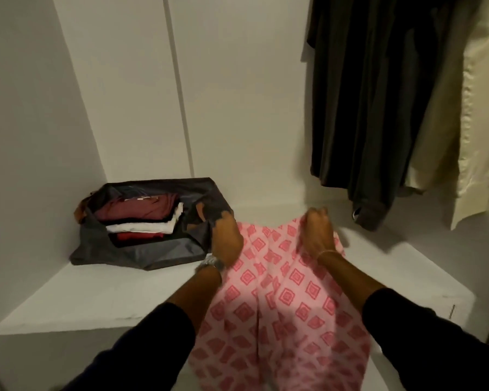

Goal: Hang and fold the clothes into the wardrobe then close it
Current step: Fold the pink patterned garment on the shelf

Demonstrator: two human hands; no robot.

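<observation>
Head view: 2 hands, left hand (227, 238) and right hand (319, 231), each pinch the far edge of the pink patterned garment (283, 306) on the wardrobe shelf (110, 292); its long axis runs toward the person (draping off the shelf front), equally near both.

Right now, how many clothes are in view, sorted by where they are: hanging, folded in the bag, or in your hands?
Hanging garments: 3 (black, olive-grey, cream)
Folded in the bag, layers visible: 4
Held in both hands: 1 pink patterned cloth
Total: 8
</observation>
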